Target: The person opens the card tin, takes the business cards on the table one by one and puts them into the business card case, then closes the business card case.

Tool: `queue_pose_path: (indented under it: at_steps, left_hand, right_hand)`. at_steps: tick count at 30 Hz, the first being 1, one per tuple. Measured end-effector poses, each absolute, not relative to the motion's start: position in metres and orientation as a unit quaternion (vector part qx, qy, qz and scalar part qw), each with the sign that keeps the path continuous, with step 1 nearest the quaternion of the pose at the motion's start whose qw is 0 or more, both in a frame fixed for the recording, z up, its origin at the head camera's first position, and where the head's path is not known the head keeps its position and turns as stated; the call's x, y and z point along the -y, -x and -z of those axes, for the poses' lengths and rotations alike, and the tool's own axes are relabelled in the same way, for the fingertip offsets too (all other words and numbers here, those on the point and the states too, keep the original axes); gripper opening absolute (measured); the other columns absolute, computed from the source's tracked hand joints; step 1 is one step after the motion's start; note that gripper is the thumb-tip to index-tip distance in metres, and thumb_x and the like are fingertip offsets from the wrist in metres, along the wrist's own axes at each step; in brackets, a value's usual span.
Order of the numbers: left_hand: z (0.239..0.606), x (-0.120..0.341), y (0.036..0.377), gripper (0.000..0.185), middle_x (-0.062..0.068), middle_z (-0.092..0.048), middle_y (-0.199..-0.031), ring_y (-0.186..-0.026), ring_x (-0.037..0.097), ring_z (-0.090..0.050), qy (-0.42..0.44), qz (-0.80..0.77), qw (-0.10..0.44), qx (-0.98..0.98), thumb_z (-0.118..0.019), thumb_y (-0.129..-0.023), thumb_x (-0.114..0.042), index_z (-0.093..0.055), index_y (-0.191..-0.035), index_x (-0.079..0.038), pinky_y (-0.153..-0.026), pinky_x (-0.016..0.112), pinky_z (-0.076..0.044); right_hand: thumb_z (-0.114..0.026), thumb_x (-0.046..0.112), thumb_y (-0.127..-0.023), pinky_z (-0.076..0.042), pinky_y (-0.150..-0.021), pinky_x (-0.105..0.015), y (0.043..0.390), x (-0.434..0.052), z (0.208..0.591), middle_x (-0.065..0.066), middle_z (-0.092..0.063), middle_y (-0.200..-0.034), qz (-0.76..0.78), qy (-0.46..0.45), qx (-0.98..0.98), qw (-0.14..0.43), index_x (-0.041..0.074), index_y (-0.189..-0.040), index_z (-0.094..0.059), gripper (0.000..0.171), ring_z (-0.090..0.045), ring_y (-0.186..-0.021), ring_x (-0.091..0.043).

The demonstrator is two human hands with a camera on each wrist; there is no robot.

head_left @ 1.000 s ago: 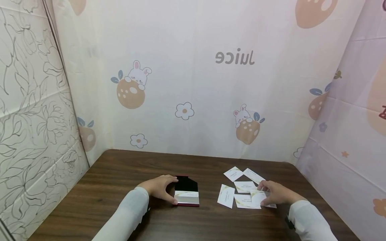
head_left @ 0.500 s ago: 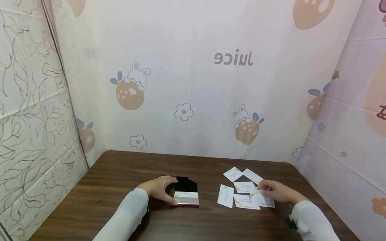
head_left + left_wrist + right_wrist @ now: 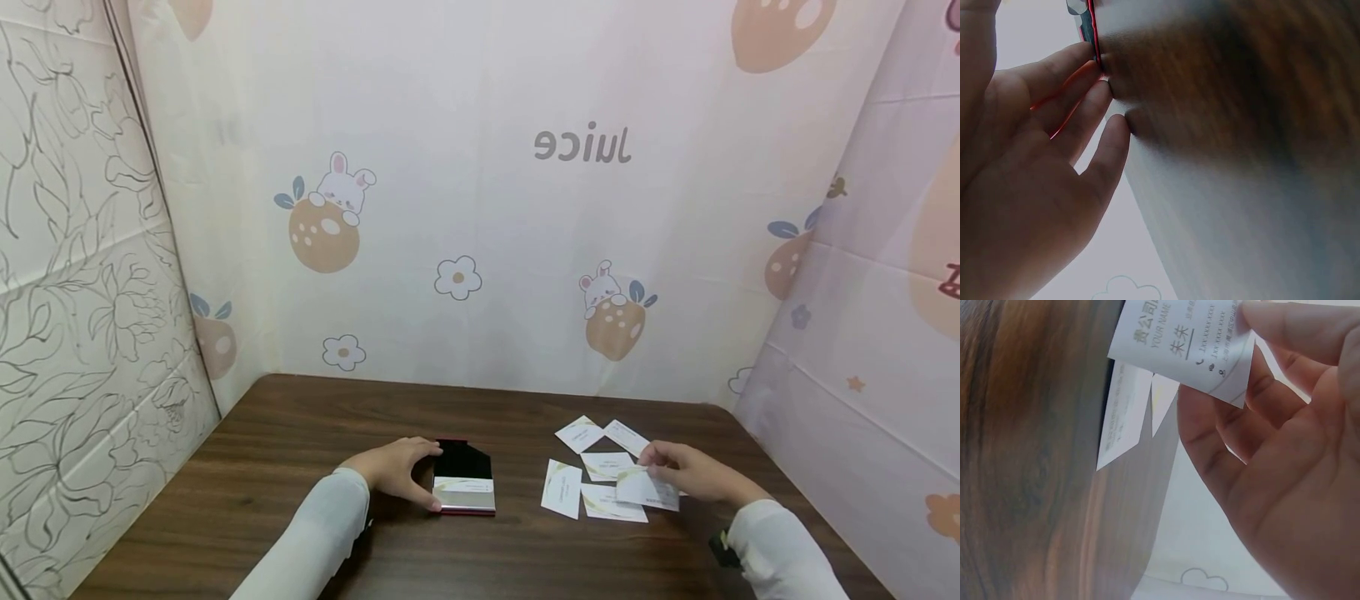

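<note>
Wood-grain table (image 3: 300,433) fills a booth hung with bunny-and-strawberry cloth (image 3: 525,208). Left hand (image 3: 393,471) curls thumb and fingers against the open red card case (image 3: 464,487), seemingly steadying it. Loose business cards (image 3: 592,467) lie scattered farther right. Right hand (image 3: 686,473) pinches one business card (image 3: 647,487), raised just above that pile.

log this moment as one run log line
left hand: holds open card case on table | right hand: pinches one card, lifted | loose cards: lie beside it
</note>
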State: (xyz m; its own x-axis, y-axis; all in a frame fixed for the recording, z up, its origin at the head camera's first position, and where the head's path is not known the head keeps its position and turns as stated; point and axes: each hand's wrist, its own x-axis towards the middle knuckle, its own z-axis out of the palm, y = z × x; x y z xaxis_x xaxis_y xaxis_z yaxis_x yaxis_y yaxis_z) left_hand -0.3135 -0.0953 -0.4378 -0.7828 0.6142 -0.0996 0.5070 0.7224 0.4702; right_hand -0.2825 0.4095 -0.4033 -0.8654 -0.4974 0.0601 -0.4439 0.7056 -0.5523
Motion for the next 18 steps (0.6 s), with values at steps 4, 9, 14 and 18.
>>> queue_pose_path:
  at_steps: [4, 9, 14, 18]
  left_hand:
    - [0.437, 0.095, 0.313, 0.092, 0.009, -0.044, -0.151, -0.141, 0.032, -0.037, -0.306, -0.217, 0.125, -0.919, -0.085, -0.075, -0.053, -0.048, -0.148, -0.01, -0.11, 0.054, -0.034]
    - [0.437, 0.094, 0.312, 0.092, 0.009, -0.044, -0.152, -0.141, 0.032, -0.037, -0.303, -0.22, 0.127, -0.919, -0.085, -0.075, -0.053, -0.049, -0.148, -0.01, -0.111, 0.055, -0.034]
    - [0.436, 0.094, 0.312, 0.092, 0.009, -0.044, -0.152, -0.141, 0.032, -0.036, -0.301, -0.219, 0.127, -0.92, -0.085, -0.075, -0.053, -0.049, -0.147, -0.01, -0.111, 0.055, -0.033]
    - [0.436, 0.094, 0.312, 0.092, 0.009, -0.044, -0.152, -0.141, 0.032, -0.036, -0.303, -0.217, 0.125, -0.919, -0.085, -0.075, -0.053, -0.049, -0.148, -0.01, -0.111, 0.054, -0.033]
  right_hand:
    - [-0.064, 0.009, -0.098, -0.046, -0.068, -0.027, 0.283, -0.401, 0.4, 0.001, -0.06, -0.091, 0.276, 0.24, -0.93, 0.035, 0.007, -0.104, -0.064, 0.007, -0.052, -0.081, -0.007]
    - [-0.066, 0.012, -0.097, -0.047, -0.068, -0.029, 0.283, -0.388, 0.396, 0.003, -0.062, -0.091, 0.259, 0.222, -0.94, 0.016, 0.008, -0.103, -0.065, 0.007, -0.054, -0.081, -0.009]
    - [-0.066, 0.013, -0.097, -0.046, -0.068, -0.03, 0.285, -0.373, 0.395, 0.002, -0.062, -0.09, 0.275, 0.208, -0.939, 0.013, 0.009, -0.102, -0.065, 0.007, -0.055, -0.081, -0.014]
    - [-0.066, 0.014, -0.097, -0.046, -0.07, -0.032, 0.291, -0.358, 0.397, 0.002, -0.062, -0.09, 0.281, 0.197, -0.939, 0.017, 0.01, -0.103, -0.066, 0.007, -0.054, -0.082, -0.017]
